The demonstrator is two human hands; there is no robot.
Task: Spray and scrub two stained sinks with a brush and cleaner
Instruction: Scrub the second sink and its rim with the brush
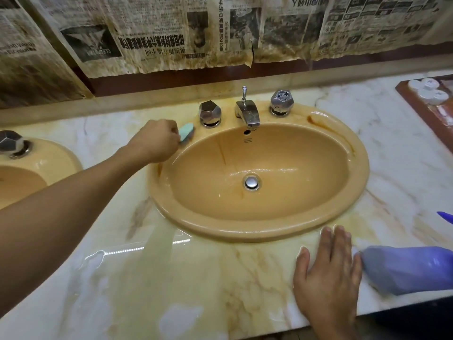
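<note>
On veined marble (pixel 186 285), brush (pixel 186 132) meets glossy oval sink (pixel 247 232).

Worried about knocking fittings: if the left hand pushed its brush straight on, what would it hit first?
Probably the nearest faceted chrome tap knob, just beyond the teal brush that the left hand grips; depth is unclear.

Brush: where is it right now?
Head view, left of centre: the teal brush is gripped by the left hand at the back-left rim of the centre sink, just beside the left tap knob.
</note>
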